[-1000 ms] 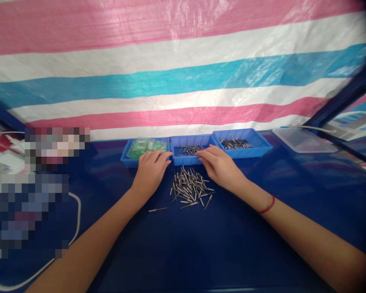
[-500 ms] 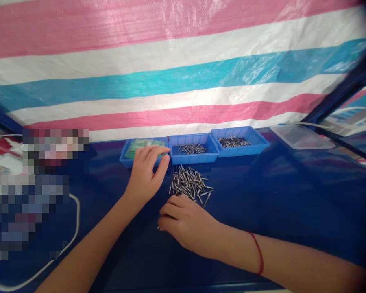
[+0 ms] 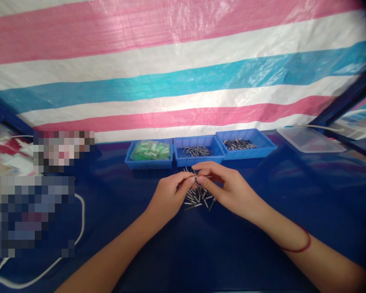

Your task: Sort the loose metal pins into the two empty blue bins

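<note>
Both hands meet over a loose pile of metal rivets (image 3: 198,197) on the dark blue table. My left hand (image 3: 172,191) pinches one end of a thin rivet between thumb and forefinger. From the other side, my right hand (image 3: 227,187), with a red cord at the wrist, has its thumb and fingertips closed on the same rivet. Behind the hands, a blue bin (image 3: 199,161) holds some rivets, and another blue bin (image 3: 251,153) to its right holds more. The left blue bin (image 3: 149,165) contains green packets (image 3: 151,150) in clear plastic.
A clear plastic lid (image 3: 311,140) lies at the back right. White cable (image 3: 83,215) loops across the table's left side, near blurred-out items. A striped plastic sheet (image 3: 171,85) hangs behind the bins.
My left hand has moved right and down from beside the left bin to the pile. My right hand has moved up and right, and the two now meet at a rivet. The view has shifted slightly.
</note>
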`<state>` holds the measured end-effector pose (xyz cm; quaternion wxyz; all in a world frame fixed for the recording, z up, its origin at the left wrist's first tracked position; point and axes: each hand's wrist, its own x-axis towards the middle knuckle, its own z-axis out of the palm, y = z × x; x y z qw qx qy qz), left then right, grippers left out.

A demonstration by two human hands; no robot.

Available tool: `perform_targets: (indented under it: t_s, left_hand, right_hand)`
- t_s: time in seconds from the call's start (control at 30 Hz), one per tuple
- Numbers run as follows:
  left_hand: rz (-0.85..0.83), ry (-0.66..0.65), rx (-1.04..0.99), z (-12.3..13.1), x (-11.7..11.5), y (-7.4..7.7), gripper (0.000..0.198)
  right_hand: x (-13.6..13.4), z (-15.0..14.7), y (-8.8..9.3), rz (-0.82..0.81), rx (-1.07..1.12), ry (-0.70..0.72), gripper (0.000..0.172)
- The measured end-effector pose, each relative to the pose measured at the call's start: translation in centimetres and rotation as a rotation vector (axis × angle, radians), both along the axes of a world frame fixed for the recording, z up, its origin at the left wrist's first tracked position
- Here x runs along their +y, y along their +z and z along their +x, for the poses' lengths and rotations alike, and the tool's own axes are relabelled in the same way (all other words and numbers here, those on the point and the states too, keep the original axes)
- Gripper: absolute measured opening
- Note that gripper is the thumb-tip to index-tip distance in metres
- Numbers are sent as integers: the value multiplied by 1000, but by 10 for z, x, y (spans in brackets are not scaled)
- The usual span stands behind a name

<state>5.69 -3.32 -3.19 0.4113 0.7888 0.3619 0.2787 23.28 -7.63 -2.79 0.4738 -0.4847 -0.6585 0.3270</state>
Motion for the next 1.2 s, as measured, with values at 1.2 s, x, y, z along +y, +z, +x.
perform_targets:
  t_s: [1.2]
  left_hand:
    - [-4, 117, -128, 0, -3, -3, 22]
  right_hand:
    - [0, 0, 2, -150, 3, -9, 19]
